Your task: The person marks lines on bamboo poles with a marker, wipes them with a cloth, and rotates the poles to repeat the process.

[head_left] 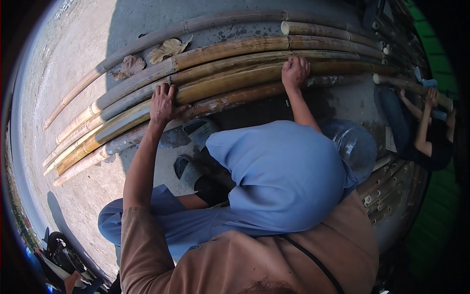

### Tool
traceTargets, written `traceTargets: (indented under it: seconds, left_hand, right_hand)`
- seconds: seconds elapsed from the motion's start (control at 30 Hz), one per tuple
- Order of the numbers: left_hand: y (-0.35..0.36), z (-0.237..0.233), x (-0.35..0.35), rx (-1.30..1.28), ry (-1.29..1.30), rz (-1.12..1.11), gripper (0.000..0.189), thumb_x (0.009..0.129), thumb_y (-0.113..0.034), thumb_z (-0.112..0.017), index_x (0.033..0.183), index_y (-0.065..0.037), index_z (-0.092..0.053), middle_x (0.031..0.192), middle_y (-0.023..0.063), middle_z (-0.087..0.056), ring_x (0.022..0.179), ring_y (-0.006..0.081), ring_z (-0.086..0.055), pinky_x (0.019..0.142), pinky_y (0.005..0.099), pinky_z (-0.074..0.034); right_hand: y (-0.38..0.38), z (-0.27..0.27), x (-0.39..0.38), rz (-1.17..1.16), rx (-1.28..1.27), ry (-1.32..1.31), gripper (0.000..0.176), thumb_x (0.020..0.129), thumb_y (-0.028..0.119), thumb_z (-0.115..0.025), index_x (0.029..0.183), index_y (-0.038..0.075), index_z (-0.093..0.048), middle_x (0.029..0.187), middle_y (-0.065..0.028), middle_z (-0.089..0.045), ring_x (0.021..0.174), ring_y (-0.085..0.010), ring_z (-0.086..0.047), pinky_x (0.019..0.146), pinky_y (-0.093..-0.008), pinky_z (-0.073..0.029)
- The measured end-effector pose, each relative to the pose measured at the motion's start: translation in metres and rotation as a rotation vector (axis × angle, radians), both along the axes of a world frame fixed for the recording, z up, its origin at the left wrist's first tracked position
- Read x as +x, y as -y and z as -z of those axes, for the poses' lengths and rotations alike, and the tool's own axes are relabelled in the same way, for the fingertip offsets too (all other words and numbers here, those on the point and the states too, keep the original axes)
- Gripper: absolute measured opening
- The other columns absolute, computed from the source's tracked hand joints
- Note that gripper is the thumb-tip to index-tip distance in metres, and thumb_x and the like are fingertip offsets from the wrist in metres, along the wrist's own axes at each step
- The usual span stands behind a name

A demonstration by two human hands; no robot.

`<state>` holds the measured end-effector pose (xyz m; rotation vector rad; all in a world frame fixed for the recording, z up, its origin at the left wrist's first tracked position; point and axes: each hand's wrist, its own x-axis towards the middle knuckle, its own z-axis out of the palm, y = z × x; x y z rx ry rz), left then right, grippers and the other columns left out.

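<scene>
Several long bamboo poles lie side by side on the ground in front of me. My left hand (163,104) grips a yellow-brown bamboo pole (227,81), its fingers curled over the far side and its thumb out toward the near side. Farther right along the same pole is my right hand (295,73), closed in a fist-like pinch against its upper side. A small dark bit shows at those fingers, too little to name. Nearest my feet lies a reddish, stained bamboo pole (240,100); a speckled bamboo pole (220,50) lies beyond.
Dry leaves (169,50) lie between the far poles. A clear plastic water jug (355,147) stands by my knee, near my sandals (188,166). At right, another person (433,127) handles a bamboo pole (411,87). More cut bamboo (387,191) lies behind; a motorbike (61,250) is lower left.
</scene>
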<state>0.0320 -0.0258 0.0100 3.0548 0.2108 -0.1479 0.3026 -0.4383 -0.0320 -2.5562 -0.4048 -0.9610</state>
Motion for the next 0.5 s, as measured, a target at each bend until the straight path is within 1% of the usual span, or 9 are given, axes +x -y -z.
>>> traceTargets:
  seconds: [0.07, 0.17, 0.2, 0.23, 0.27, 0.33, 0.37, 0.47, 0.5]
  left_hand:
    - [-0.006, 0.006, 0.005, -0.016, -0.053, 0.027, 0.089, 0.079, -0.070, -0.078, 0.138, -0.007, -0.057, 0.135, 0.0237, -0.057, 0.132, 0.0391, -0.053, 0.109, 0.0498, -0.047]
    - [-0.015, -0.004, 0.016, -0.165, -0.168, 0.093, 0.088, 0.079, -0.073, -0.078, 0.133, -0.005, -0.060, 0.128, 0.0260, -0.062, 0.126, 0.0416, -0.059, 0.105, 0.0504, -0.049]
    - [-0.018, -0.012, 0.022, -0.238, -0.211, 0.112, 0.088, 0.079, -0.074, -0.078, 0.131, -0.005, -0.061, 0.125, 0.0268, -0.064, 0.124, 0.0425, -0.061, 0.104, 0.0506, -0.050]
    - [-0.021, -0.018, 0.030, -0.283, -0.358, 0.120, 0.089, 0.079, -0.078, -0.076, 0.126, -0.003, -0.065, 0.117, 0.0259, -0.068, 0.119, 0.0466, -0.064, 0.104, 0.0536, -0.046]
    - [-0.024, -0.015, 0.032, -0.291, -0.325, 0.132, 0.089, 0.079, -0.078, -0.075, 0.125, -0.003, -0.066, 0.118, 0.0247, -0.069, 0.120, 0.0458, -0.063, 0.105, 0.0540, -0.044]
    - [-0.020, -0.018, 0.022, -0.309, -0.279, 0.142, 0.089, 0.079, -0.080, -0.073, 0.124, -0.003, -0.067, 0.120, 0.0222, -0.071, 0.123, 0.0443, -0.061, 0.106, 0.0549, -0.041]
    - [-0.018, -0.018, 0.015, -0.233, -0.252, 0.120, 0.092, 0.079, -0.080, -0.072, 0.130, -0.003, -0.066, 0.127, 0.0195, -0.070, 0.127, 0.0406, -0.057, 0.109, 0.0545, -0.038]
    - [-0.019, 0.002, 0.000, -0.179, -0.029, 0.105, 0.093, 0.080, -0.079, -0.072, 0.135, -0.004, -0.065, 0.130, 0.0194, -0.069, 0.129, 0.0371, -0.053, 0.109, 0.0533, -0.039]
    - [-0.021, 0.005, -0.001, -0.160, -0.020, 0.118, 0.092, 0.081, -0.074, -0.073, 0.140, -0.004, -0.062, 0.132, 0.0216, -0.063, 0.129, 0.0407, -0.052, 0.107, 0.0534, -0.041]
  right_hand:
    - [-0.056, 0.000, -0.036, -0.138, 0.089, 0.006, 0.008, 0.090, 0.015, -0.064, 0.094, 0.009, -0.066, 0.098, -0.0131, -0.063, 0.102, -0.0375, -0.062, 0.102, -0.0568, -0.047]
    - [-0.157, -0.011, -0.120, -0.492, 0.194, -0.094, 0.010, 0.090, 0.015, -0.066, 0.096, 0.008, -0.064, 0.101, -0.0143, -0.063, 0.108, -0.0393, -0.061, 0.110, -0.0594, -0.045]
    - [-0.182, -0.011, -0.144, -0.659, 0.190, -0.225, 0.011, 0.090, 0.017, -0.067, 0.096, 0.008, -0.064, 0.102, -0.0144, -0.063, 0.112, -0.0389, -0.061, 0.112, -0.0596, -0.044]
    - [-0.207, -0.008, -0.168, -0.725, 0.178, -0.260, 0.011, 0.088, 0.017, -0.068, 0.094, 0.008, -0.064, 0.103, -0.0146, -0.063, 0.115, -0.0380, -0.061, 0.114, -0.0598, -0.043]
    - [-0.222, -0.015, -0.181, -0.795, 0.118, -0.304, 0.009, 0.090, 0.017, -0.067, 0.095, 0.010, -0.065, 0.106, -0.0128, -0.066, 0.119, -0.0364, -0.063, 0.115, -0.0582, -0.042]
    - [-0.226, -0.015, -0.181, -0.789, 0.104, -0.339, 0.009, 0.090, 0.018, -0.067, 0.095, 0.011, -0.065, 0.104, -0.0121, -0.066, 0.119, -0.0355, -0.063, 0.115, -0.0583, -0.042]
    - [-0.217, -0.014, -0.175, -0.726, 0.112, -0.322, 0.009, 0.090, 0.018, -0.067, 0.095, 0.011, -0.066, 0.103, -0.0117, -0.066, 0.117, -0.0350, -0.063, 0.114, -0.0582, -0.043]
    - [-0.156, -0.021, -0.125, -0.525, 0.094, -0.278, 0.010, 0.087, 0.018, -0.068, 0.093, 0.010, -0.067, 0.099, -0.0113, -0.066, 0.110, -0.0342, -0.063, 0.113, -0.0601, -0.043]
    - [-0.126, -0.016, -0.102, -0.428, 0.110, -0.230, 0.010, 0.088, 0.018, -0.067, 0.093, 0.010, -0.067, 0.098, -0.0115, -0.066, 0.106, -0.0353, -0.064, 0.113, -0.0605, -0.043]
